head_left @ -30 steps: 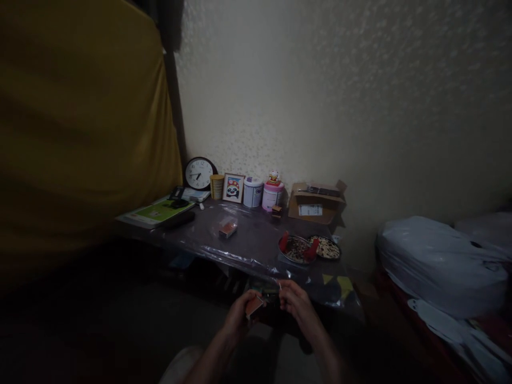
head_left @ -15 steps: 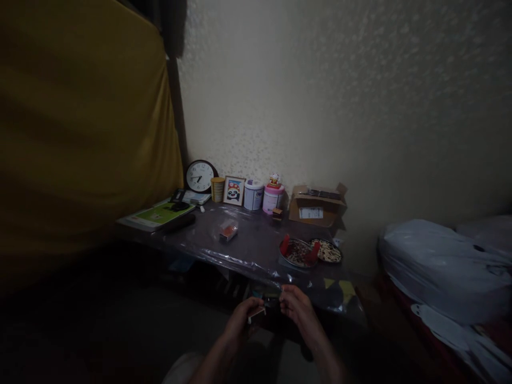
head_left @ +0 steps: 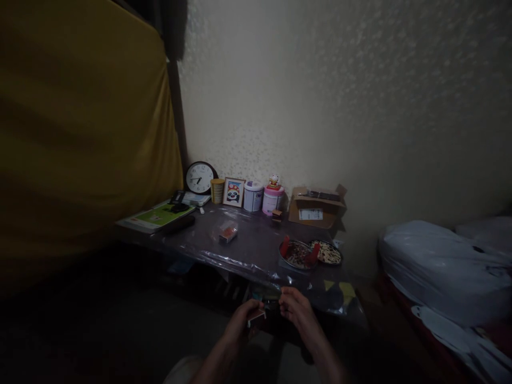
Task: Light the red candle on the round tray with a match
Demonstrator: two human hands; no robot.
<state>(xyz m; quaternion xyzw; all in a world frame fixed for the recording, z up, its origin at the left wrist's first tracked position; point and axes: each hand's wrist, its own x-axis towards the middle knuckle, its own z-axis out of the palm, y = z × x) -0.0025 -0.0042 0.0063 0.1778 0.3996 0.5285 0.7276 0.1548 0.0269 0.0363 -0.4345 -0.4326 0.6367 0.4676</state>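
In front of the table edge, my left hand (head_left: 239,320) is closed around a small matchbox-like box (head_left: 256,318) with a pale rim. Beside it, slightly higher and to the right, my right hand (head_left: 295,306) has its fingertips pinched together. A tiny pale spot shows at those fingertips, too small to name. The two hands are apart. Beyond them on the table stand a round dish of reddish-brown bits (head_left: 296,255) with red pieces standing in it, and a dish of pale thin sticks (head_left: 327,253).
A plastic-covered table (head_left: 248,250) holds a plastic-wrapped small pack (head_left: 228,233), a clock (head_left: 200,177), a yellow cup (head_left: 217,191), a framed panda picture (head_left: 233,192), a white tin (head_left: 253,197), a pink tin (head_left: 272,200) and a cardboard box (head_left: 316,208). A white bag (head_left: 440,266) lies right.
The small box in my left hand has tilted a little, showing more of its reddish side. My right hand stays almost where it was, still pinched.
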